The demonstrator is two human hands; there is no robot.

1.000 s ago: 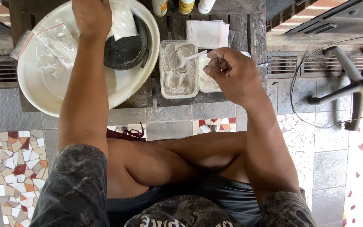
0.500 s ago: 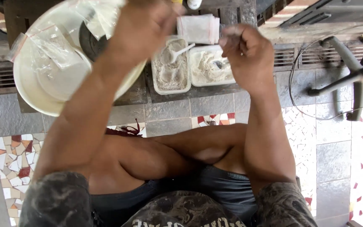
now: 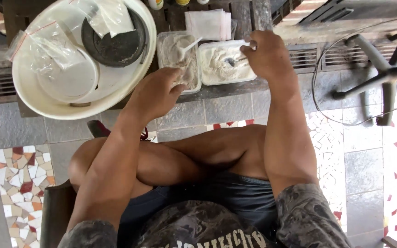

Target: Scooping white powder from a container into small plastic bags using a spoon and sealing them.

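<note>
My right hand (image 3: 263, 55) is closed on the handle of a spoon (image 3: 229, 61) whose bowl dips into white powder in the right-hand rectangular tub (image 3: 207, 78). My left hand (image 3: 157, 94) rests with curled fingers at the front rim of the left tub (image 3: 197, 85), which holds greyer powder and a white spoon (image 3: 187, 46). Its fingers are hidden behind the back of the hand, so I cannot see whether it holds anything. Both tubs stand side by side on a dark slatted table (image 3: 235, 89) in front of my crossed legs.
A large white basin (image 3: 83, 110) sits left of the tubs. It holds a dark round dish (image 3: 113, 46), a white bowl (image 3: 67, 80) and clear plastic bags (image 3: 51, 41). A stack of white sachets (image 3: 207, 23) lies behind the tubs. A grey chair base (image 3: 382, 73) and a cable (image 3: 318, 96) are on the tiled floor to the right.
My left hand has come down from the basin to the front of the left tub. My right hand has shifted right, over the right tub, with the spoon.
</note>
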